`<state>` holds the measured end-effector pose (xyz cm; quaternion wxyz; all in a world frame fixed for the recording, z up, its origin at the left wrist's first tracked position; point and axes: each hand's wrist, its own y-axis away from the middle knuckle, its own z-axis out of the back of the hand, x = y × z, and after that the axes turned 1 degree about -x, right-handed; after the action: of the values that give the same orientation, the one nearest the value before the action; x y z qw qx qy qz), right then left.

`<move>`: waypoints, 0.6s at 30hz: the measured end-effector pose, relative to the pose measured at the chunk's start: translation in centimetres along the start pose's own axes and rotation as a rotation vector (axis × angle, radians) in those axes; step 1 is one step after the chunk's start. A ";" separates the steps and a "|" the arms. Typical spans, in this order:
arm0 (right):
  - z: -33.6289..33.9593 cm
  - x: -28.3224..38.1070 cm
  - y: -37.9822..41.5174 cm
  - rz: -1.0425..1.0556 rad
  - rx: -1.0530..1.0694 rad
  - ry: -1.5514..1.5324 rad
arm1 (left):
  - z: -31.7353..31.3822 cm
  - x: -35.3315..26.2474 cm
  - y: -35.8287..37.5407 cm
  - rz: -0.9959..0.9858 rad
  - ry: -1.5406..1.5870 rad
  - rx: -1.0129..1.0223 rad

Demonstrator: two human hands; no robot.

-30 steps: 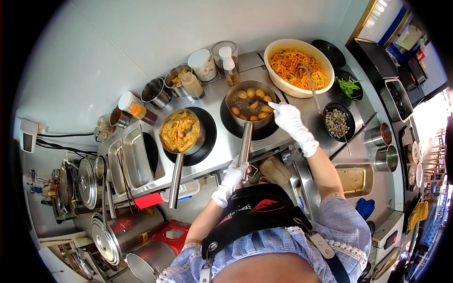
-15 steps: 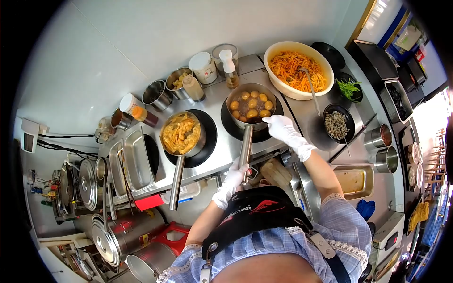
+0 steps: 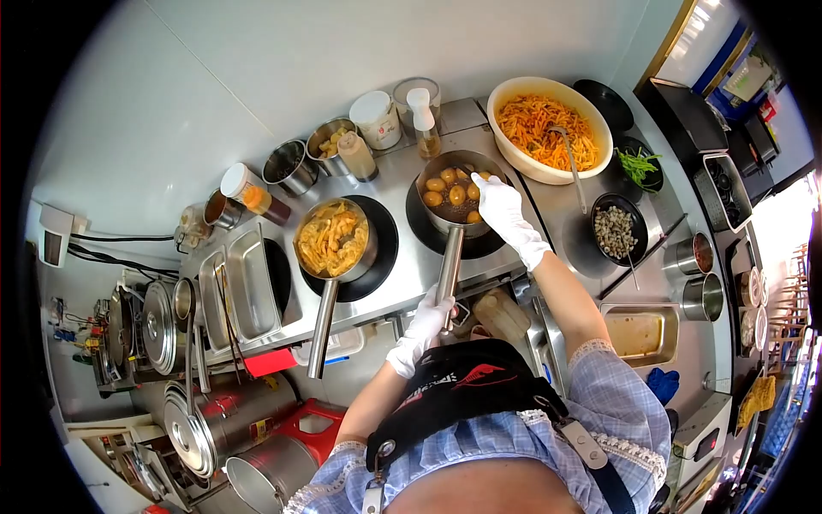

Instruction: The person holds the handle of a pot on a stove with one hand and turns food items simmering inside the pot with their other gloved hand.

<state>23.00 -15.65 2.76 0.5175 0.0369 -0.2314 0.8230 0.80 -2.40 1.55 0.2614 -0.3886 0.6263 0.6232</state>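
Observation:
A steel saucepan (image 3: 450, 265) of brown eggs in dark liquid (image 3: 456, 195) sits on a round black burner. My left hand (image 3: 423, 324), in a white glove, is wrapped around the end of its long handle. My right hand (image 3: 509, 215), also gloved in white, reaches over the pan's right side. Its fingers are close together, with the tips among the eggs; anything between them is too small or hidden to make out. To the left, a second saucepan (image 3: 324, 321) of yellowish-brown food pieces (image 3: 336, 242) rests on another burner.
A large cream bowl (image 3: 500, 152) of orange shreds with a ladle (image 3: 571, 163) stands at the back right. Near it are a black bowl of chopped pieces (image 3: 615, 231) and green vegetables (image 3: 638, 165). Bottles and pots line the wall, including a spray bottle (image 3: 423, 120).
My right hand has moved up and inward, from the pan's right rim to over the eggs. My left hand stays on the handle. The view has shifted slightly.

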 end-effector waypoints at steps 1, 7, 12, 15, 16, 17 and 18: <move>-0.9 -0.4 -0.4 0.036 0.006 0.032 | -0.1 -0.1 0.1 -0.001 0.009 -0.008; -2.7 -2.3 -0.6 -0.093 0.117 0.178 | -0.2 -0.1 0.2 0.013 0.013 -0.031; -0.4 -3.2 1.8 -0.193 0.186 0.217 | 0.2 0.6 -0.4 0.000 -0.017 -0.018; 1.5 -2.0 3.9 -0.216 0.271 0.249 | 0.4 1.0 -0.7 -0.012 -0.014 -0.009; 2.2 -1.4 4.5 -0.232 0.304 0.244 | 0.3 1.0 -0.6 -0.008 -0.013 -0.005; 2.6 -1.1 4.9 -0.231 0.307 0.245 | 0.4 1.0 -0.6 -0.006 -0.011 -0.006; 2.9 -0.9 5.1 -0.227 0.351 0.208 | 0.3 0.7 -0.5 0.007 -0.029 0.002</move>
<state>18.47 -19.45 3.34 0.6135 0.0670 -0.0248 0.7865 0.75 -2.16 0.64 0.2688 -0.3770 0.6245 0.6290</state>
